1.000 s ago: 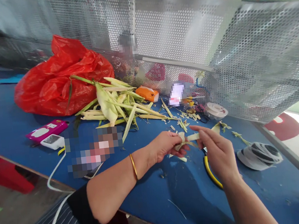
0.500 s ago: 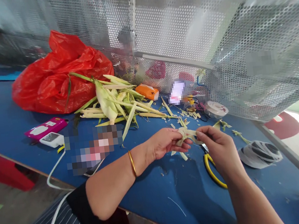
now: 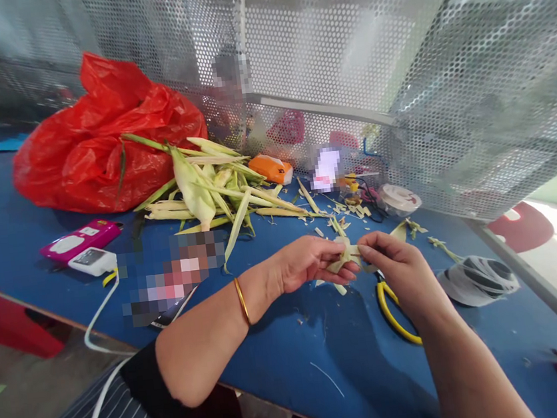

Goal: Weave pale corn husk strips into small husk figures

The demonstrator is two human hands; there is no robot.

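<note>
Pale green, folded, husk-like strip (image 3: 348,255): right of frame centre, between both hands. Left hand (image 3: 309,264) closed on the folded part, thumb above, fingers beneath. Right hand (image 3: 399,263) pinches the free end, thumb against fingers.

From my remote feed, my judgement: brace the fold firmly with the left, draw the end flat and evenly with the right; a jerk or twist could split the leaf.

Just below the right hand: yellow-handled metal tool (image 3: 390,317), probably scissors, partly hidden. Right edge of the blue tabletop (image 3: 275,357): black-and-white wound spool (image 3: 480,281). Upper centre-left: heap of long green-cream husk leaves (image 3: 195,192) against a crumpled red plastic bag (image 3: 110,147).

Writing: I can read none. Orange soft packet (image 3: 269,170), upper centre, has a small dark mark; flat magenta case (image 3: 81,240), left, carries pale patches, too small to make out.
</note>
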